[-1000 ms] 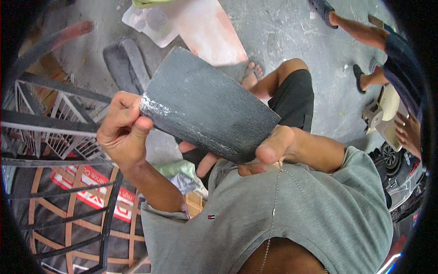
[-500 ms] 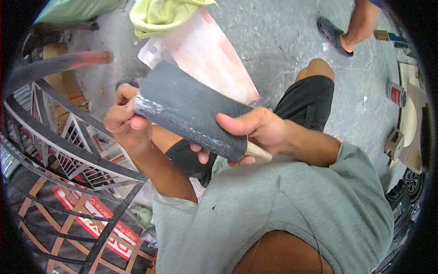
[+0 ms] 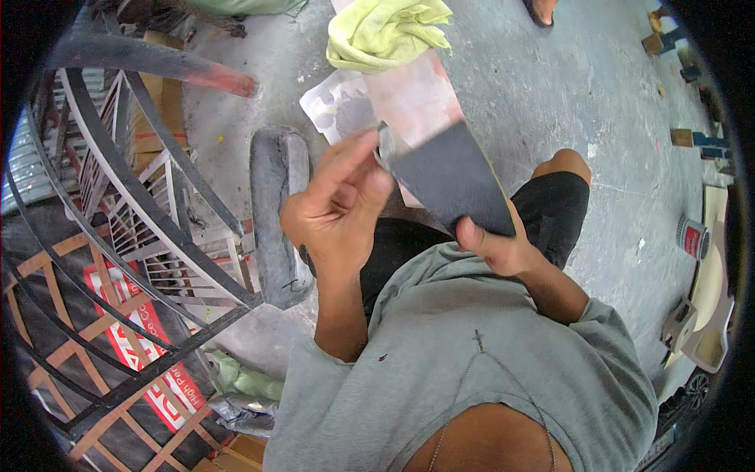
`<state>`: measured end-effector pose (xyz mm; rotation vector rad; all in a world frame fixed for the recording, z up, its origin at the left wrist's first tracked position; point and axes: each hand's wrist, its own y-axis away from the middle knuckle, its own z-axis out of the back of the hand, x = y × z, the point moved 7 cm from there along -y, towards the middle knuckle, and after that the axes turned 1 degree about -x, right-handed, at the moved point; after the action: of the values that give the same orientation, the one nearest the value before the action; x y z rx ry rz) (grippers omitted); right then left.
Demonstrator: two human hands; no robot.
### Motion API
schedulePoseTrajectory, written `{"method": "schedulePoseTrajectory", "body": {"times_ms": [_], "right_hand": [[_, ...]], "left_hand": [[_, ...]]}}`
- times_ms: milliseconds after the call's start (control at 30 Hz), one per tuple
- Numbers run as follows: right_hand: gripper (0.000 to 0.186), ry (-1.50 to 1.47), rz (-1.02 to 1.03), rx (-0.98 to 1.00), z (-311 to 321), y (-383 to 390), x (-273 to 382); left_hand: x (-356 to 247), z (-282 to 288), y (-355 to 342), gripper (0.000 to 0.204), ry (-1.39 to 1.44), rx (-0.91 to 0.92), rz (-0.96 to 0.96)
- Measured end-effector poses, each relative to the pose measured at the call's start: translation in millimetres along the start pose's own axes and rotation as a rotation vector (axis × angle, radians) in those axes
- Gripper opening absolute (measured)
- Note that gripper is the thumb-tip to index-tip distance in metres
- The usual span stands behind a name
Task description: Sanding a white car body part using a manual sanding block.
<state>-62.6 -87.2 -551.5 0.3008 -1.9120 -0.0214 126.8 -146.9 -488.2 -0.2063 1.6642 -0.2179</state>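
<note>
A dark grey sheet that looks like sandpaper (image 3: 452,177) is held up over my lap. My right hand (image 3: 507,250) grips its near end, thumb pressed flat on the dark face and fingers hidden behind. At the far left corner, my left hand (image 3: 334,216) has its thumb and index fingertip at the edge, seemingly pinching it; that corner is blurred. Below the sheet lies a pinkish-white panel (image 3: 417,98) on the floor, with a crumpled yellow-green cloth (image 3: 389,35) on its far end. Beside my left wrist rests a long, dark grey, rounded piece (image 3: 271,204).
Black curved metal framework (image 3: 165,64) with a reddish bar end rises on my left. Green plastic (image 3: 240,376) lies near my left side. To the right stand a paint can (image 3: 692,238) and pale curved panels (image 3: 712,275). Another person's foot (image 3: 543,9) shows at the far edge.
The sheet, earlier curled with a pale wooden piece showing at its near end, now looks flatter and has shifted right. My view has turned, and the other person's foot sits farther off.
</note>
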Motion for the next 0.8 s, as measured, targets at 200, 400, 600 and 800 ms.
{"method": "schedulePoseTrajectory", "body": {"times_ms": [200,400,600,800], "right_hand": [[0.062,0.435,0.504,0.185,-11,7,24],[0.104,0.456,0.717,0.364,-26,18,24],[0.097,0.371,0.599,0.425,-35,30,12],[0.047,0.247,0.230,0.426,-39,37,-11]], "left_hand": [[11,-6,21,0.053,0.398,0.233,-0.143],[11,6,42,0.053,0.300,0.259,-0.240],[13,16,62,0.042,0.151,0.146,-0.162],[8,27,72,0.048,0.224,0.100,-0.195]]}}
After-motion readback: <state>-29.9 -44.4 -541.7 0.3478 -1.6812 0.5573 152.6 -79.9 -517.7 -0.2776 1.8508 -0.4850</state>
